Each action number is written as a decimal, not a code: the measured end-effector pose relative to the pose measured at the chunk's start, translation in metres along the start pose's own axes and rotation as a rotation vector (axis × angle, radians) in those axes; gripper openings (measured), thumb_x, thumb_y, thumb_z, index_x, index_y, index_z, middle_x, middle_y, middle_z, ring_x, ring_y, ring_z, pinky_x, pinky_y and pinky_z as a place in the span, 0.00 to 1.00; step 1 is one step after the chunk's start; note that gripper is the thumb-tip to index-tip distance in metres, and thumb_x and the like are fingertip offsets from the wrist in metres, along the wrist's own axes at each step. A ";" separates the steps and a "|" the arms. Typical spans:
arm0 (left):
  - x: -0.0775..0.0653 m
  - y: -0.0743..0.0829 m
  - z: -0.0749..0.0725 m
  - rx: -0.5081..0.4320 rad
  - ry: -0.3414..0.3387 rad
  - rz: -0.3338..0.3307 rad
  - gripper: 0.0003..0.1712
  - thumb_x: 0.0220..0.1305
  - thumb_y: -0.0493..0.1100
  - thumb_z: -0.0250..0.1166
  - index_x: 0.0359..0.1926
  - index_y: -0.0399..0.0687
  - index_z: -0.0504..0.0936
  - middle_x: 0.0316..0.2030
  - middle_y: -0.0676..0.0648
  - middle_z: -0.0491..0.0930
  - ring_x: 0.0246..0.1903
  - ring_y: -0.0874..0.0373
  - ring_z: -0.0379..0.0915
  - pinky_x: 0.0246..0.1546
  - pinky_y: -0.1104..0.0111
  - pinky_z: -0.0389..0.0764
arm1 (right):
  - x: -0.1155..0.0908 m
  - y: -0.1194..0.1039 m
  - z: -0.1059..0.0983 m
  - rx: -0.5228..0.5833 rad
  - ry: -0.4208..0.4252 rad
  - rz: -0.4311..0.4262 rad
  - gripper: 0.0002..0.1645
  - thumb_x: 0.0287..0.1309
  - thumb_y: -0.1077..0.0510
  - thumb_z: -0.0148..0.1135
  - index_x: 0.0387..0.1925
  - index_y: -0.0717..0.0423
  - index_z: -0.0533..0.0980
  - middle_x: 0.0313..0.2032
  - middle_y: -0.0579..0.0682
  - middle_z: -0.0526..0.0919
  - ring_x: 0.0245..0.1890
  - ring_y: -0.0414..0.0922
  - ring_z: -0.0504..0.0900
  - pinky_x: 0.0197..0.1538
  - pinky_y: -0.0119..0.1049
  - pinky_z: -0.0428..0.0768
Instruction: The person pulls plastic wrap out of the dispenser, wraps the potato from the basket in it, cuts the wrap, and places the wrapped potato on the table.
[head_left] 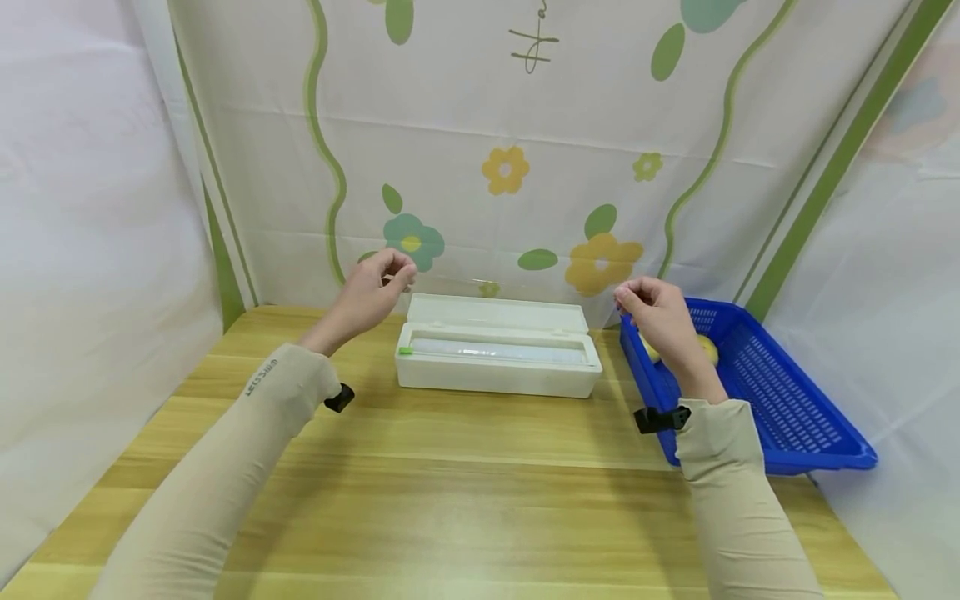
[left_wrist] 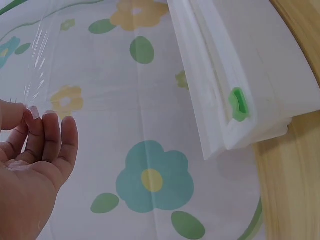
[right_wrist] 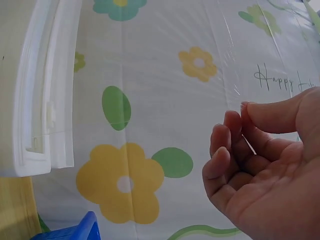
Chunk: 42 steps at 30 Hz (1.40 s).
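A transparent sheet of cling film (left_wrist: 41, 65) stretches between both hands, its edge showing as bright creases. My left hand (head_left: 371, 292) pinches one corner between thumb and forefinger, above the left end of a white cling film dispenser (head_left: 495, 377). The other corner is pinched by my right hand (head_left: 663, 321), raised beside the dispenser's right end and over the basket's near left side. The dispenser's lid (head_left: 498, 312) stands open at the back, and a roll of film (head_left: 495, 350) lies inside. A green slide cutter (left_wrist: 239, 104) sits at its left end.
To the right, a blue plastic basket (head_left: 817, 457) holds yellow round things (head_left: 707, 350), partly hidden by my right hand. The wooden table (head_left: 450, 500) runs back to a flower-printed cloth (head_left: 525, 100). White cloth hangs along both sides.
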<state>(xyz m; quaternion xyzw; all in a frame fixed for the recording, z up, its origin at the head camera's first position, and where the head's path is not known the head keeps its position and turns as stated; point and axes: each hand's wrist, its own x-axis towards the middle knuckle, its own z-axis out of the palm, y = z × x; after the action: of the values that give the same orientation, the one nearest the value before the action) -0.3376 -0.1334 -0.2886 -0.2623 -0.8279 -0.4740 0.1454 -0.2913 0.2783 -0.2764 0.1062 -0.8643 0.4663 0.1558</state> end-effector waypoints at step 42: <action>0.030 0.038 -0.012 0.062 0.188 0.136 0.13 0.77 0.45 0.52 0.45 0.38 0.75 0.37 0.42 0.78 0.36 0.56 0.75 0.38 0.67 0.76 | 0.028 -0.021 -0.010 -0.032 0.290 -0.323 0.14 0.71 0.58 0.54 0.39 0.68 0.77 0.30 0.59 0.76 0.26 0.45 0.71 0.28 0.27 0.69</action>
<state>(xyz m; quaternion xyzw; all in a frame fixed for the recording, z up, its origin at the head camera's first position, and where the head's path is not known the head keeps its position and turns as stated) -0.3412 -0.1191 -0.2411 -0.2676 -0.8051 -0.4598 0.2623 -0.3087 0.2741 -0.2443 0.1728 -0.8120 0.4317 0.3527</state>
